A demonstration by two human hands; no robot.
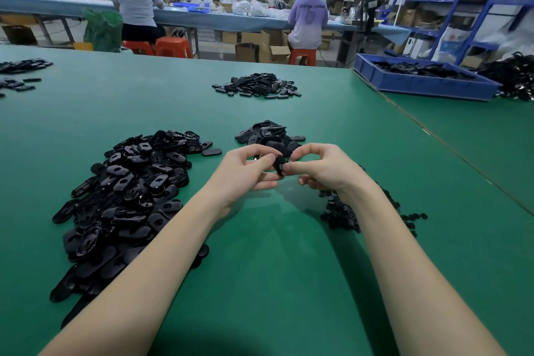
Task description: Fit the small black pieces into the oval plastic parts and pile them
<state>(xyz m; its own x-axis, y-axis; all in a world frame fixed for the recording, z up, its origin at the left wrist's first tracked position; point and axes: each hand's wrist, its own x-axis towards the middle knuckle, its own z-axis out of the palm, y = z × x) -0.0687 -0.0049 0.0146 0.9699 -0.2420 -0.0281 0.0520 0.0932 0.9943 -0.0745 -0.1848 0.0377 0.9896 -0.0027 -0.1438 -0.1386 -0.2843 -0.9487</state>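
Observation:
Both hands meet above the green table (274, 254) and hold one black oval plastic part (279, 164) between them. My left hand (248, 170) pinches its left side with thumb and fingers. My right hand (320, 166) pinches its right side; whether a small black piece sits in those fingertips is hidden. A large heap of oval parts (130, 196) lies to the left. A heap of small black pieces (346, 211) lies under my right wrist. A smaller pile of oval parts (271, 136) sits just beyond my hands.
Another pile of black parts (257, 85) lies farther back, and more (20, 72) at the far left edge. A blue bin (424, 78) with black parts stands on the adjoining table at right. Several people sit at a long bench behind.

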